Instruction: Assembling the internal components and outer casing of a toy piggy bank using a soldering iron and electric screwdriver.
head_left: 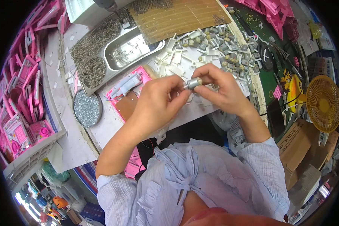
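Observation:
A small silver electric motor (194, 83) sits between my two hands above the worktable. My left hand (160, 96) pinches one end of it with thumb and fingertips, and my right hand (224, 90) grips the other end. Beyond my hands lies a heap of similar small motors (233, 52), mixed with white plastic holders (177, 56). Just left of my left hand rests a pink plastic toy shell (118, 109), with a white housing (130, 83) and thin wires on it.
A steel tray (109, 56) with small metal parts stands at the far left, a round dish of screws (87, 108) nearer. A brown board (180, 19) lies at the back. Pink toy parts (26, 83) fill a left crate. A yellow fan (323, 103) stands right.

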### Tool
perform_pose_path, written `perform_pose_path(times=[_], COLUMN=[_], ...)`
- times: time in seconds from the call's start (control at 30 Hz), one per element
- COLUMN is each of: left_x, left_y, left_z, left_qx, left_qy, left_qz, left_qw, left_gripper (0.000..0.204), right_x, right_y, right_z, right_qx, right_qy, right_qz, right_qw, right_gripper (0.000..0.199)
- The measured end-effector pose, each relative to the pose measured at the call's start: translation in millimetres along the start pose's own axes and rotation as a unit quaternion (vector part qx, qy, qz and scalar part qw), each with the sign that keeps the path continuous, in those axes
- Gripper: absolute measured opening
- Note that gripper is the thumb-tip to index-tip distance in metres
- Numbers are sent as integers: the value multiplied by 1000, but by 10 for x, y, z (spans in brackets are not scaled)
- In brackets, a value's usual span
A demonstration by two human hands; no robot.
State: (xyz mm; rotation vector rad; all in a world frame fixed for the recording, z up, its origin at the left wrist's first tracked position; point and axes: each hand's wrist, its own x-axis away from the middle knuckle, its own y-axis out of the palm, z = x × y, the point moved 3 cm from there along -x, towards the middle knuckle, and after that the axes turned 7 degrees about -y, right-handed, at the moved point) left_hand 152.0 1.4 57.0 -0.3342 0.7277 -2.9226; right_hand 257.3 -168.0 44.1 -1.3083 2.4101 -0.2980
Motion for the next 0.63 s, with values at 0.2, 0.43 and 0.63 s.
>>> perform_pose_path(times=[0.2, 0.43, 0.63], left_x=[-200, -663, -1327], left_y=[8, 158, 462], left_z=[124, -293, -820], left_qx=[-87, -36, -269], left_qy=[68, -21, 32], left_qz=[-66, -192, -155], left_qw=[992, 981, 950], left_gripper=[26, 37, 36], right_x=[145, 116, 127], right_y=[49, -77, -914], right_z=[21, 438, -378], right_qx=[30, -79, 192], right_qy=[-65, 133, -28], right_qz=[106, 39, 104], right_qw=[992, 987, 975], right_gripper=[36, 45, 47])
